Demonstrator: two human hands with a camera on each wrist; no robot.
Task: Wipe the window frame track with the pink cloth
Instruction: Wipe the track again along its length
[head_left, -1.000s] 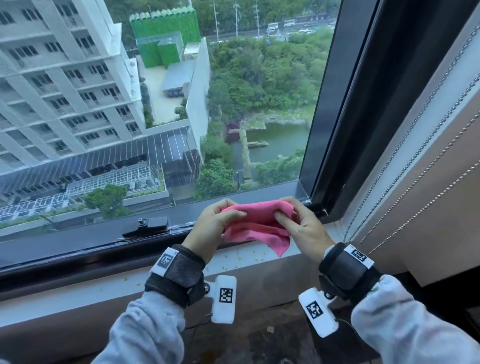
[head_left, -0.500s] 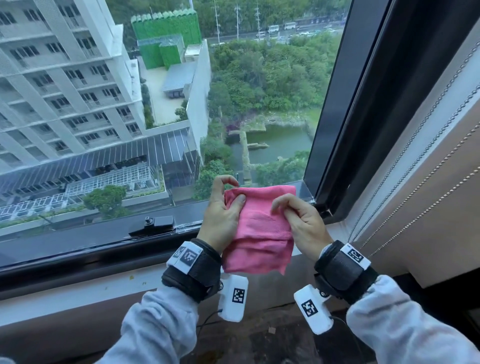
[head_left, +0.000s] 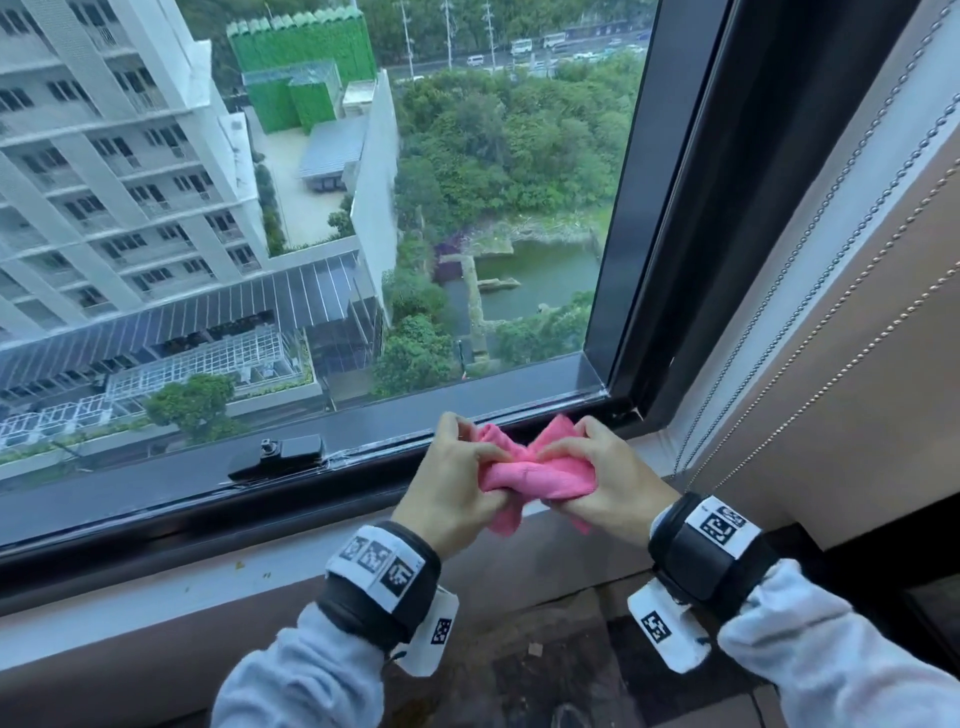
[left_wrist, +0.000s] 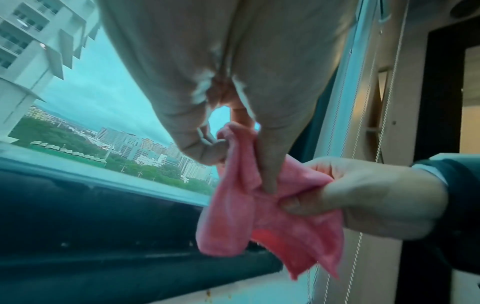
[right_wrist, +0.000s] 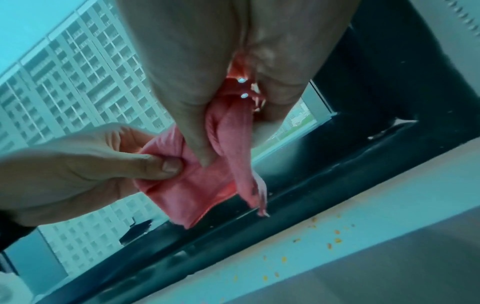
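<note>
The pink cloth (head_left: 535, 470) is bunched between both hands, held in the air just above the dark window frame track (head_left: 363, 467) near its right corner. My left hand (head_left: 457, 478) pinches the cloth's left side; my right hand (head_left: 597, 478) pinches its right side. In the left wrist view the pink cloth (left_wrist: 233, 222) hangs in folds from my left hand (left_wrist: 233, 148), with my right hand (left_wrist: 363, 197) gripping from the right. In the right wrist view the cloth (right_wrist: 197, 185) droops above the track (right_wrist: 298, 195), clear of it.
A black window latch (head_left: 291, 449) sits on the lower frame left of the hands. The pale sill (head_left: 156, 587) carries small yellow crumbs (right_wrist: 332, 238). Beaded blind chains (head_left: 779, 312) hang at the right beside the dark side frame (head_left: 727, 208).
The cloth, spread upright between the hands half a second ago, is now gathered into a bunch. Both hands have moved down and right, toward the track's corner.
</note>
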